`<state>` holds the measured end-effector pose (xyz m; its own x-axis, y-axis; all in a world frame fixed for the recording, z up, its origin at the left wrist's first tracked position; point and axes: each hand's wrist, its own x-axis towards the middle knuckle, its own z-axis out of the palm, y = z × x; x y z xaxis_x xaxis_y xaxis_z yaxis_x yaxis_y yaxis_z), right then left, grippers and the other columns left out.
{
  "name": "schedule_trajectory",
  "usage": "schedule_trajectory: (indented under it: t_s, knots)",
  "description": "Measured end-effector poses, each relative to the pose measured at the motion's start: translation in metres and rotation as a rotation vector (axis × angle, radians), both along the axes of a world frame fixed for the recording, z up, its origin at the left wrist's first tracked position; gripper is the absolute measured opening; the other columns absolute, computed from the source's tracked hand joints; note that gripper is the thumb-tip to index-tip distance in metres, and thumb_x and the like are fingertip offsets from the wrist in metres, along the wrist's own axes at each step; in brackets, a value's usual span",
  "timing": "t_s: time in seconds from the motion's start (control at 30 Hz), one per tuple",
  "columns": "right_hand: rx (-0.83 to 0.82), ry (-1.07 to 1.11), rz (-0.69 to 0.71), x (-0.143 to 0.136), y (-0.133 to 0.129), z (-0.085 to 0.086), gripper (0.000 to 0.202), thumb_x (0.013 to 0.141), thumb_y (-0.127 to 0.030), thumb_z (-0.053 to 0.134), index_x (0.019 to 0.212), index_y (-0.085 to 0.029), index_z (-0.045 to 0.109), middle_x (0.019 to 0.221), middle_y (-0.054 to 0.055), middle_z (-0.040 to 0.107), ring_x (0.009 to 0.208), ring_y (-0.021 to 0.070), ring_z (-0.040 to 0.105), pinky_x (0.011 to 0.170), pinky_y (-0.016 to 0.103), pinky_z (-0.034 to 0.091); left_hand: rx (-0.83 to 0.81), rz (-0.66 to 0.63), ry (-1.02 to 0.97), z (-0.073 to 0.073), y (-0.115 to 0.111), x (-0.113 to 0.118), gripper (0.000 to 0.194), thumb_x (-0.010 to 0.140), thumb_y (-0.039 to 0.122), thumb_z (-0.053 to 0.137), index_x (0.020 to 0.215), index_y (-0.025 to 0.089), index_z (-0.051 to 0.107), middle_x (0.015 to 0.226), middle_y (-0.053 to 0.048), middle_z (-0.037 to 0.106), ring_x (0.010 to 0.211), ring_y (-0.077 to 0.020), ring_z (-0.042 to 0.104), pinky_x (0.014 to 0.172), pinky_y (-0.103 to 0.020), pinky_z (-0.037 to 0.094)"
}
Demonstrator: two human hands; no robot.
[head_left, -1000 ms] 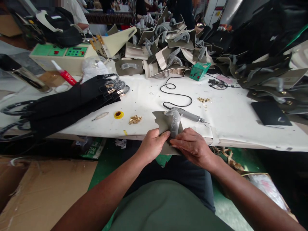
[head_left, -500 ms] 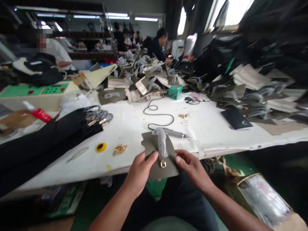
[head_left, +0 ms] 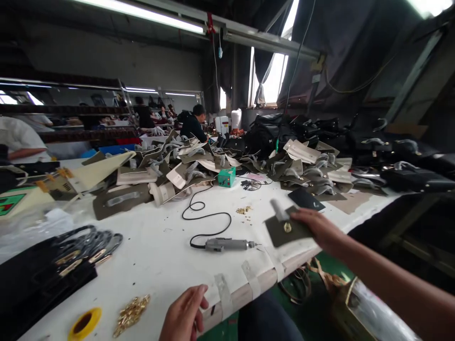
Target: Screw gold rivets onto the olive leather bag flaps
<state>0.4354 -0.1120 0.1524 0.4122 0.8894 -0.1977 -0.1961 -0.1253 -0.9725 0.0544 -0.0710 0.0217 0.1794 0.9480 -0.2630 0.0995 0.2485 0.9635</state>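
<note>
My right hand [head_left: 322,227] grips the far right edge of an olive leather panel [head_left: 277,233], tilted over the table's front right edge. The panel bears a gold fitting and a plastic-wrapped handle, blurred by motion. My left hand [head_left: 185,310] is at the front table edge, fingers loosely bent and partly apart, with nothing visible in it. A grey electric screwdriver [head_left: 227,244] lies between the hands and further back, its black cord curling away. Left of my left hand are a heap of small gold hardware [head_left: 131,313] and a yellow tape roll [head_left: 85,324].
A green control box [head_left: 226,177] stands mid-table, in front of piled panels with wrapped handles [head_left: 194,163]. Small gold pieces [head_left: 243,210] lie scattered nearby. Black bag parts [head_left: 53,279] fill the left; a black flat piece [head_left: 307,200] lies right. A person [head_left: 194,124] sits beyond the pile.
My left hand has let go of the leather panel and is lower left. My right hand has carried the panel to the right. The view has swung right and up.
</note>
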Motion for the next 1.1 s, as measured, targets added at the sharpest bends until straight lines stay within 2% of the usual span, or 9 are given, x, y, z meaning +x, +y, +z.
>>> schedule_trajectory:
  t_s: [0.07,0.13,0.23,0.33,0.43,0.53,0.8,0.93,1.1]
  knots:
    - [0.180,-0.171,-0.283,0.055,0.039,0.037,0.025,0.091,-0.038,0.072,0.089,-0.014,0.074,0.080,0.012,0.074,0.062,0.0190,0.069,0.059,0.034,0.052,-0.001,-0.003,0.005,-0.007,0.003,-0.002,0.063,0.067,0.080,0.072,0.074,0.018,0.069,0.066,-0.001,0.063,0.042,-0.0098,0.047,0.035,-0.019,0.029]
    - [0.236,-0.210,-0.343,0.095,0.075,0.063,0.039,0.100,-0.049,0.059,0.099,-0.013,0.071,0.100,0.017,0.074,0.076,0.0195,0.073,0.066,0.035,0.053,-0.003,-0.010,0.003,-0.013,0.004,-0.003,0.060,0.069,0.076,0.073,0.079,0.018,0.070,0.068,-0.002,0.064,0.043,-0.0094,0.047,0.035,-0.019,0.029]
    - [0.149,-0.337,-0.404,0.106,0.116,0.052,0.035,0.095,-0.046,0.066,0.102,-0.012,0.069,0.097,0.016,0.073,0.074,0.0177,0.071,0.065,0.033,0.054,-0.031,-0.037,0.003,-0.019,0.005,-0.005,0.058,0.073,0.074,0.071,0.086,0.017,0.070,0.072,-0.003,0.067,0.045,-0.0104,0.051,0.035,-0.019,0.032]
    - [0.021,-0.419,-0.205,0.053,0.137,-0.008,0.022,0.083,-0.031,0.079,0.092,-0.011,0.074,0.081,0.011,0.074,0.066,0.0168,0.067,0.060,0.029,0.052,-0.064,-0.090,0.021,-0.020,0.004,-0.007,0.056,0.078,0.071,0.067,0.094,0.017,0.071,0.076,-0.004,0.069,0.048,-0.0114,0.054,0.037,-0.020,0.035]
    - [-0.040,-0.641,0.197,-0.034,0.142,-0.070,0.025,0.082,-0.036,0.077,0.097,-0.016,0.077,0.083,0.008,0.076,0.072,0.0189,0.070,0.064,0.029,0.052,-0.071,-0.114,0.026,-0.017,0.001,-0.006,0.047,0.084,0.061,0.064,0.096,0.017,0.071,0.078,-0.003,0.069,0.050,-0.0104,0.053,0.041,-0.020,0.035]
    - [0.039,-0.777,0.552,-0.126,0.139,-0.100,0.029,0.088,-0.044,0.069,0.102,-0.021,0.078,0.091,0.005,0.078,0.079,0.0211,0.072,0.072,0.031,0.055,-0.065,-0.127,-0.012,-0.015,-0.001,-0.004,0.039,0.088,0.052,0.060,0.098,0.016,0.070,0.076,-0.002,0.066,0.051,-0.0102,0.052,0.046,-0.022,0.038]
    - [0.295,-0.692,1.011,-0.295,0.150,-0.128,0.020,0.090,-0.034,0.069,0.103,-0.022,0.078,0.100,0.005,0.076,0.082,0.0183,0.069,0.075,0.030,0.054,0.008,-0.113,0.026,-0.011,-0.009,-0.008,0.024,0.086,0.036,0.063,0.085,0.016,0.075,0.068,0.001,0.061,0.062,-0.0123,0.049,0.058,-0.024,0.036]
    - [0.288,-0.715,0.953,-0.313,0.190,-0.135,0.019,0.089,-0.035,0.069,0.099,-0.022,0.078,0.095,0.004,0.077,0.080,0.0184,0.069,0.075,0.031,0.054,-0.036,-0.112,0.101,-0.010,-0.010,-0.009,0.022,0.083,0.032,0.062,0.083,0.016,0.078,0.068,0.000,0.066,0.064,-0.0139,0.054,0.058,-0.024,0.037]
    - [0.267,-0.778,0.755,-0.344,0.271,-0.112,0.025,0.089,-0.043,0.068,0.100,-0.022,0.077,0.098,0.005,0.078,0.084,0.0213,0.071,0.081,0.035,0.054,-0.131,-0.172,0.161,-0.028,-0.004,-0.005,0.018,0.082,0.030,0.067,0.088,0.020,0.081,0.081,-0.004,0.076,0.077,-0.0211,0.066,0.070,-0.030,0.048]
